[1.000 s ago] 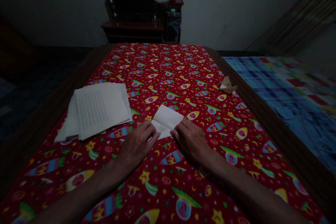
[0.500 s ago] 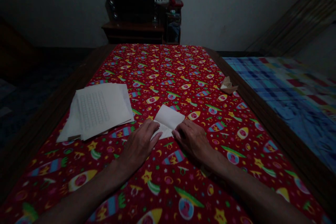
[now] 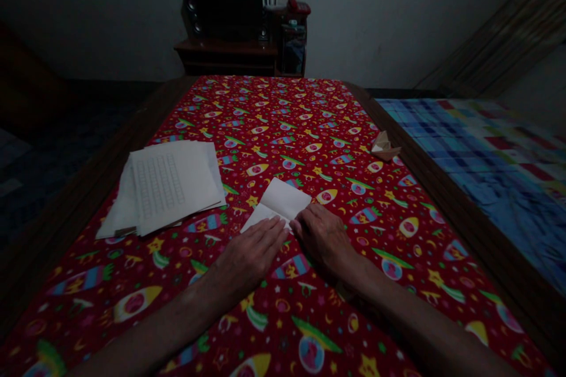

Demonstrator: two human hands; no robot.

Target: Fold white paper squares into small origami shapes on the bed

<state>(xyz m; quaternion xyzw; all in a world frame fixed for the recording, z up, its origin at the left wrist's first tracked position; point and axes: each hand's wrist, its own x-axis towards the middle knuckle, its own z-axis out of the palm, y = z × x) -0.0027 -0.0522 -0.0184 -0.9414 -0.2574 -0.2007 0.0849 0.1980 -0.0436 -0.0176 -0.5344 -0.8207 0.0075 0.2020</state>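
Note:
A small folded sheet of white paper [image 3: 283,197] lies on the red patterned cloth, a crease running across its middle. My left hand [image 3: 252,250] rests flat over the paper's near edge, fingers stretched out and side by side. At the right corner of the sheet, my right hand [image 3: 325,235] has its fingers curled, with thumb and fingertips on the paper's edge. The hands partly cover the near side of the sheet.
A stack of paper sheets [image 3: 177,182], the top one with drawn grid columns, lies to the left. A brown folded paper piece [image 3: 385,147] sits near the right table edge. Beyond the table stand a dark monitor [image 3: 225,3] and a red telephone [image 3: 298,7].
My left hand has slid from the paper's left side toward me and rightward, flattening over its near edge and uncovering the left corner. The right hand stays almost in place.

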